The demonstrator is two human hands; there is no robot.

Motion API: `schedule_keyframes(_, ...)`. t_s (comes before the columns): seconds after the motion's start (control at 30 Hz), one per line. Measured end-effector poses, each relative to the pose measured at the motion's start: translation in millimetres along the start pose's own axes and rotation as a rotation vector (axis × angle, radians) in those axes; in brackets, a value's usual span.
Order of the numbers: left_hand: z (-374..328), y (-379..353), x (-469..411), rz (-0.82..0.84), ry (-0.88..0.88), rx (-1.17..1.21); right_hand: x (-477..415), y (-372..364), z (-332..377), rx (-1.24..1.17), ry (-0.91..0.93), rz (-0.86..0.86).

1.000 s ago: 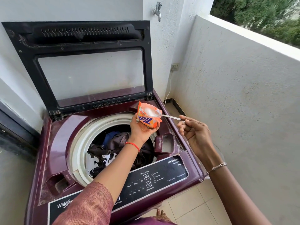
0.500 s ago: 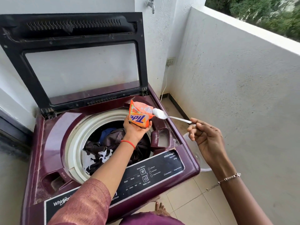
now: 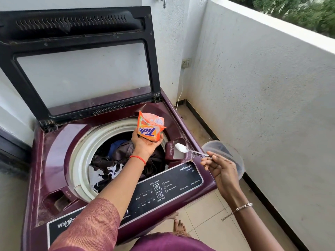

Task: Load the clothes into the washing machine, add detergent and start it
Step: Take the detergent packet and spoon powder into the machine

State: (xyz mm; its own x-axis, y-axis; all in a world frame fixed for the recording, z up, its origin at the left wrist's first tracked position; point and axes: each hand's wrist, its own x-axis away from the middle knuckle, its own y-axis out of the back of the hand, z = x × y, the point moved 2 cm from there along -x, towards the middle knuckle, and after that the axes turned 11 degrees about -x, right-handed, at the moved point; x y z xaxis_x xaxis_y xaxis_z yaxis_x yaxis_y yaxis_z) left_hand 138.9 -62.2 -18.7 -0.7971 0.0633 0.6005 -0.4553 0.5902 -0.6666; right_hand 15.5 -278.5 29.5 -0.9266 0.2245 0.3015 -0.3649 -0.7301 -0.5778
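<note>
i hold the heaped spoon (image 3: 188,150) level in my right hand (image 3: 220,168) over the detergent tray (image 3: 178,153), left hand (image 3: 146,144) gripping the tide pouch (image 3: 149,128) upright against spills.

Single head cam, wide-angle, looking fwd and down, close over open washing machine (image 3: 54,160), balcony wall (image 3: 262,105) at right

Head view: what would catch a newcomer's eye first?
The orange detergent packet, held up over the open drum by the left hand. Just right of it, a spoon heaped with white powder, held by the right hand, hangs over the detergent compartment. Dark clothes fill the drum.
</note>
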Motion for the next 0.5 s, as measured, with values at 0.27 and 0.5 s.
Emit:
schedule_keyframes(0.27,2,-1,4,0.003,-0.003,0.009,-4,-6,-12,-0.033,-0.004,0.034)
schedule_keyframes(0.5,1,-2,9,-0.009,-0.008,0.003,-13,-15,-20,-0.075,0.023,-0.049)
